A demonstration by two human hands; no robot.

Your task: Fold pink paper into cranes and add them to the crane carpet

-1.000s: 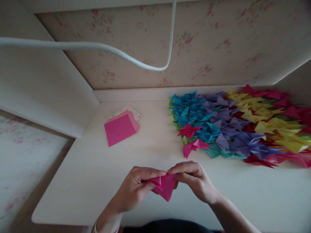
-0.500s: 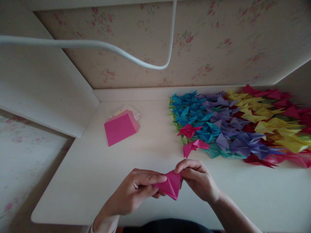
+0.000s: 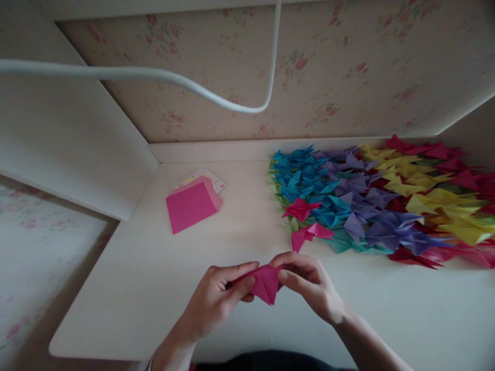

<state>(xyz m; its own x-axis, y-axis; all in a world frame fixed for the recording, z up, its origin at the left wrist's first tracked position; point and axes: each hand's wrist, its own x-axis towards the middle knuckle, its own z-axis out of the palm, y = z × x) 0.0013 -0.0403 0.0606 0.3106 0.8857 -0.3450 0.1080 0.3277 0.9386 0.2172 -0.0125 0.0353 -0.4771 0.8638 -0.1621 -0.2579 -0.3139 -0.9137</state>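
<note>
A partly folded piece of pink origami paper [image 3: 266, 285] is held above the near part of the desk, its lower corner pointing toward me. My left hand [image 3: 224, 291] pinches its left side between thumb and fingers. On the right edge, my right hand [image 3: 305, 283] grips the paper, thumb in front and fingertips behind. Just beyond the right hand lie two folded pink paper cranes, one nearer [image 3: 311, 232] and one farther [image 3: 300, 208]. Some fingertips are hidden behind the paper.
Rows of folded paper cranes [image 3: 359, 198] in blue, purple, yellow and red cover the right side of the white desk [image 3: 127, 288]. A stack of pink paper squares [image 3: 191, 207] lies at the back left. Overhead, a white cable [image 3: 174, 77] hangs across the view.
The pink paper was turned and tilted between my hands, shifting right and then back left. The right thumb now lies on its front. Nothing else on the desk has moved.
</note>
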